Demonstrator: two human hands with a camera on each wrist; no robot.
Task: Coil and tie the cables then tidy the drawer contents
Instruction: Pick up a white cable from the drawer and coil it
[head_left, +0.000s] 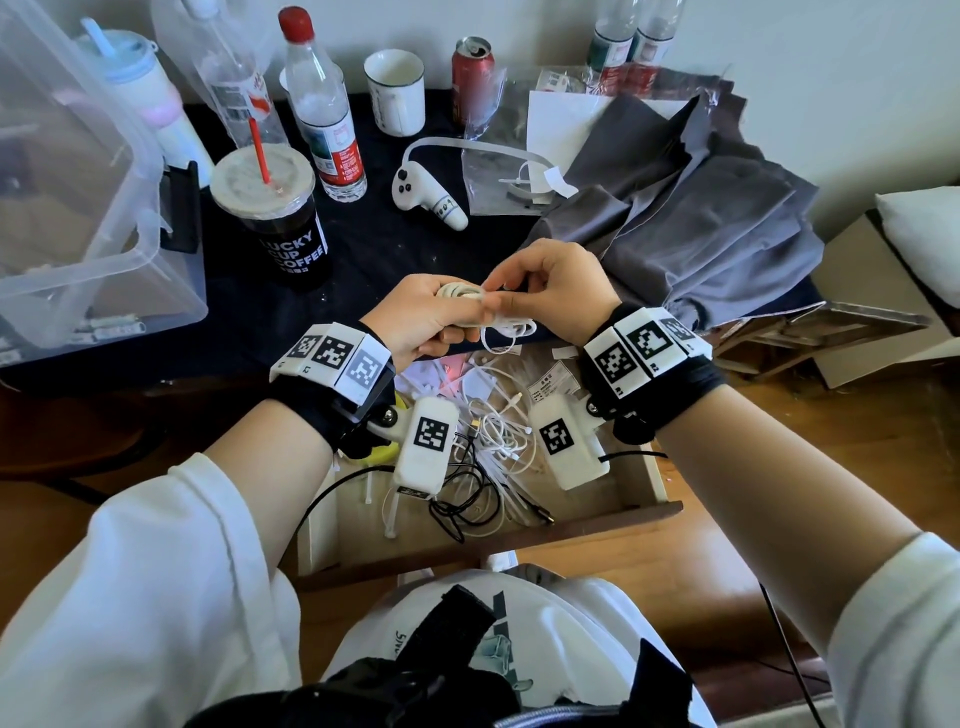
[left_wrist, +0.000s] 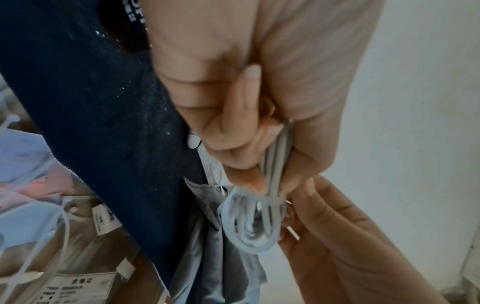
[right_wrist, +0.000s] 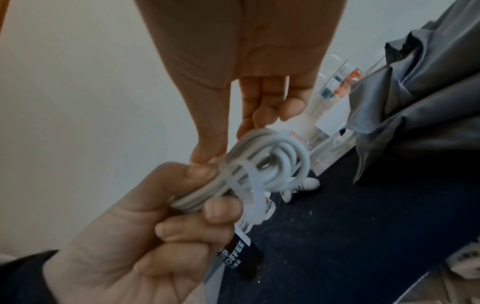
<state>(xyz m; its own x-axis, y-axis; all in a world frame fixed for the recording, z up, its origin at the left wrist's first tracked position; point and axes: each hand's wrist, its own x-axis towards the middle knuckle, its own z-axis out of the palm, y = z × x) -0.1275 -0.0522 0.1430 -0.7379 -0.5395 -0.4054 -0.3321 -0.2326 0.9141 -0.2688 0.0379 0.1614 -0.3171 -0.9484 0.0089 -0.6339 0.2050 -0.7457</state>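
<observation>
A white cable wound into a small coil (head_left: 460, 295) is held above the dark tabletop, between both hands. My left hand (head_left: 457, 318) grips one side of the coil (right_wrist: 270, 162) with its fingers curled round the strands. A translucent white cable tie (right_wrist: 242, 182) loops across the coil. My right hand (head_left: 500, 294) pinches the tie's end with thumb and forefinger (right_wrist: 205, 158), right against the coil. In the left wrist view the coil's loops (left_wrist: 250, 224) hang below my left fist. Below the hands, the open wooden drawer (head_left: 519, 535) holds tangled white cables (head_left: 501, 436), a black cable (head_left: 467, 512) and loose ties.
On the table stand a black coffee cup (head_left: 278, 234), water bottles (head_left: 324, 109), a white mug (head_left: 396, 93) and a red can (head_left: 471, 73). A white controller (head_left: 426, 196) and a clear bag (head_left: 498, 182) lie behind my hands. A clear plastic box (head_left: 78, 208) stands left; grey cloth (head_left: 701, 218) lies right.
</observation>
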